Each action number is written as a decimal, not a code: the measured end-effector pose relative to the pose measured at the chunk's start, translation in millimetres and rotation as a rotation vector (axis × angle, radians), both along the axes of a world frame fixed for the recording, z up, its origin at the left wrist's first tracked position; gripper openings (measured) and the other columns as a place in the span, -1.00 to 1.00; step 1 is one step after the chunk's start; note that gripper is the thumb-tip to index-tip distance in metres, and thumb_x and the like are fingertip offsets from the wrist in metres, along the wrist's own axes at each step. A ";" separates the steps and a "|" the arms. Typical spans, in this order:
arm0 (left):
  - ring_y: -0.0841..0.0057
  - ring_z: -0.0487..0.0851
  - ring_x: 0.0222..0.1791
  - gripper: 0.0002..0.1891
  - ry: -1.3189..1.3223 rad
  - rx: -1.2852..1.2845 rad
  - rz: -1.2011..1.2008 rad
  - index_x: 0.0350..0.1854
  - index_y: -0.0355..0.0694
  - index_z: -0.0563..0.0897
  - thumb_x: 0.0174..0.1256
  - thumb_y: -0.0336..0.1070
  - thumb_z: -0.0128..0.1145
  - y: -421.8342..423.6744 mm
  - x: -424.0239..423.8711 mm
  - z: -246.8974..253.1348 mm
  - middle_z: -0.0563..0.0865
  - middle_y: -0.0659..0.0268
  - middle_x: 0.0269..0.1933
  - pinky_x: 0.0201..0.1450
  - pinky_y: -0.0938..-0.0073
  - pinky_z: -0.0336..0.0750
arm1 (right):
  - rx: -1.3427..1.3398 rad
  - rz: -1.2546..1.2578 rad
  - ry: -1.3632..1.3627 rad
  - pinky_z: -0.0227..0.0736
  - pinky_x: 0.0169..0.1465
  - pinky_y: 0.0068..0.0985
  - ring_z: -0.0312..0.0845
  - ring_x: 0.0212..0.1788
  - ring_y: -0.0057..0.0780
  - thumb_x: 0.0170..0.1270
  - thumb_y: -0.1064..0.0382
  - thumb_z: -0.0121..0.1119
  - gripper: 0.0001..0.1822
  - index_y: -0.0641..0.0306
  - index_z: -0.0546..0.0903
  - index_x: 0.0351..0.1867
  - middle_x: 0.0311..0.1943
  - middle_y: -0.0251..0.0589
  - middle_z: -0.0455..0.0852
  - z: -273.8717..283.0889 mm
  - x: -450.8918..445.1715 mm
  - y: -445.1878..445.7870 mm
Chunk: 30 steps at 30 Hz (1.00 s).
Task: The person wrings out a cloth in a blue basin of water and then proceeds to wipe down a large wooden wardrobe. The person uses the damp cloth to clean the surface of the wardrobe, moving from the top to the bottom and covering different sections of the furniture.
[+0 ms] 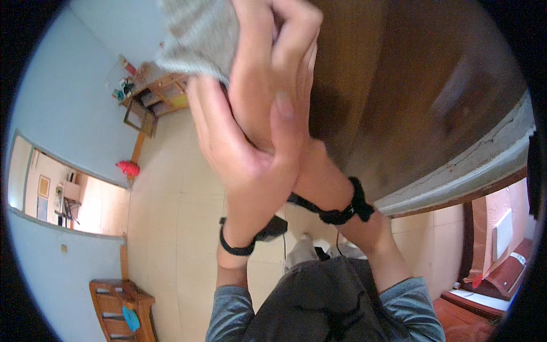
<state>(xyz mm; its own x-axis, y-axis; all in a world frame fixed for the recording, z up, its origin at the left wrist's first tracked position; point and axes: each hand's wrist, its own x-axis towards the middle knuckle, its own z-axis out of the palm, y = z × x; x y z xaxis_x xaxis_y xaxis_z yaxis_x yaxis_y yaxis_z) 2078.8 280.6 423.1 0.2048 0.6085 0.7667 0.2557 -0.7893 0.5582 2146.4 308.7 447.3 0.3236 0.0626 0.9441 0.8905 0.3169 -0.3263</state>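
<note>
A light grey knitted cloth (201,40), blurred, is at the top, against the fingers of both hands. My right hand (273,64) reaches up beside it with fingers bent around its edge; their grip is partly hidden. My left hand (248,149) lies against the right one, its thumb across the base of that hand, while its fingertips disappear behind the cloth. Black bands circle both wrists, and a dark device (273,228) sits at the left wrist. A dark brown, glossy panel (384,85) stands close to the right hand.
A grey ledge (461,175) borders the panel at right. On the left are an open-doored wooden cabinet (164,96), a wooden chair (124,308) and a wall opening (98,205). Reddish furniture (500,273) stands at lower right, and pale floor tiles (171,222) lie below.
</note>
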 end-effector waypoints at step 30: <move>-0.12 0.49 -0.14 -0.28 0.195 0.044 -0.198 0.14 -0.50 0.33 -0.04 -0.15 0.29 -1.0 -5.9 -168.9 0.42 -0.21 -0.06 -0.19 0.09 0.49 | -0.305 -0.078 -0.119 0.18 0.11 -0.27 0.32 0.03 -0.17 -0.16 0.26 0.36 -0.29 0.17 0.46 0.18 0.04 -0.19 0.43 -164.5 23.1 -34.1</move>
